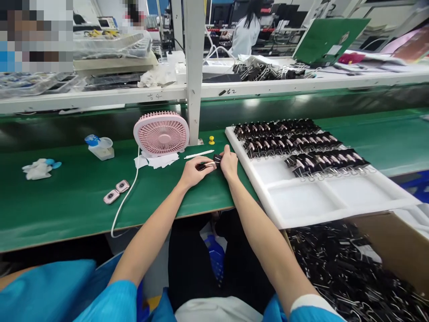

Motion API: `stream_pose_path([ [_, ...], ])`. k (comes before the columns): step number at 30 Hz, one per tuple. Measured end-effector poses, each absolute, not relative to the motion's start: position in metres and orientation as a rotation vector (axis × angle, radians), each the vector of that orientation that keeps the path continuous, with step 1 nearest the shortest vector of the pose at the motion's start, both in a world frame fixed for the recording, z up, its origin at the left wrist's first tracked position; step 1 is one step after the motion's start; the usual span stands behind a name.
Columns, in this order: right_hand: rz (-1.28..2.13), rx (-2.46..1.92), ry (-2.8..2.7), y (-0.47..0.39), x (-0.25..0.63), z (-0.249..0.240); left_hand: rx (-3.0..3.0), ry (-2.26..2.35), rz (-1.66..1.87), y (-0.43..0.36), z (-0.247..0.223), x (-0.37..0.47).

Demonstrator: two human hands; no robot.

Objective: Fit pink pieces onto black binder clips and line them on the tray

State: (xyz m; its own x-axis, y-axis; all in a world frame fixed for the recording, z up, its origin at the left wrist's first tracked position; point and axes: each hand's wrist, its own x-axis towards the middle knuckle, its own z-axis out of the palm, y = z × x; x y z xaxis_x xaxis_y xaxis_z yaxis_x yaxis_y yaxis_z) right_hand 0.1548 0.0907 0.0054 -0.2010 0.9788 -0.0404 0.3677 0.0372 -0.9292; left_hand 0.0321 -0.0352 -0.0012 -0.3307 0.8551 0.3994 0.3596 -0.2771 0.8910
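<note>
My left hand [194,172] is closed around a small pink part [210,165] with a dark piece along it, partly covered by the fingers. Close against it, my right hand [229,163] grips a black binder clip [217,158] at the end of that part. Whether the clip's jaws are around the part I cannot tell. To the right stands a white foam tray [298,197] bearing rows of similar pink parts with black binder clips [295,143] on them. Two pink parts with round dark centres [116,192] lie on the green table at the left.
A pink fan [163,136] stands behind my hands, its white cable [129,197] hanging over the table edge. A white pen [199,154] and a yellow knob [211,140] lie nearby. A cardboard box [395,241] of loose binder clips sits lower right. Another person's blue sleeve [47,286] is lower left.
</note>
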Motion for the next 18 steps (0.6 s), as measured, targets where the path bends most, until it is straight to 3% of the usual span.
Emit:
stream_pose_path([
  [18, 0.942, -1.371, -2.006, 0.089, 0.161, -0.001, 1.474, 1.635, 1.443, -0.038, -0.001, 0.022],
])
